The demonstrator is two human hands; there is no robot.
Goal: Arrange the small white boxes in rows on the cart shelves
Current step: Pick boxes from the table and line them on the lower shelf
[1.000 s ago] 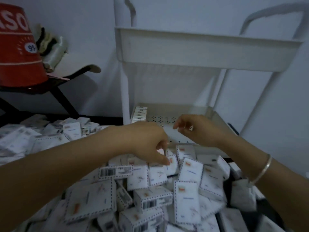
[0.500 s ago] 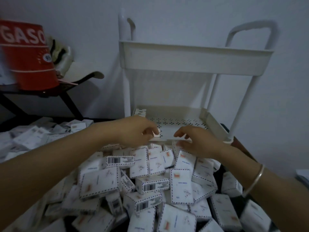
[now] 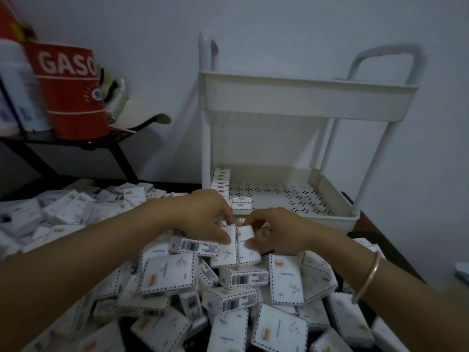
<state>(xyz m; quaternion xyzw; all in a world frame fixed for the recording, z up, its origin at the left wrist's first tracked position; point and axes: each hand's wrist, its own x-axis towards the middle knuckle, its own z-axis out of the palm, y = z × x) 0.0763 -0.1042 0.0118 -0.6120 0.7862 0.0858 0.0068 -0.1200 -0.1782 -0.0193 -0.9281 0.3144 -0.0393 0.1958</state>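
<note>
A heap of small white boxes [image 3: 167, 275] with dashed edges and barcodes covers the surface in front of me. My left hand [image 3: 203, 217] grips one box [image 3: 227, 250] at the top of the heap. Right beside it, my right hand [image 3: 274, 232] grips a second box [image 3: 248, 247], and the two boxes touch side by side. Beyond them stands the white cart, whose lower shelf [image 3: 284, 196] is perforated. A row of boxes [image 3: 221, 180] lines that shelf's left wall, and one more box [image 3: 242, 203] stands at its front.
The cart's upper shelf [image 3: 304, 100] hangs above the lower one, with white posts and a handle at the right. At the left, a black rack [image 3: 76, 146] carries a red "GASO" can [image 3: 71, 92] and white bottles. A pale wall is behind.
Both hands have drawn back from the cart's lower shelf to the top of the heap. Each now holds a box. A box now stands at the shelf's front.
</note>
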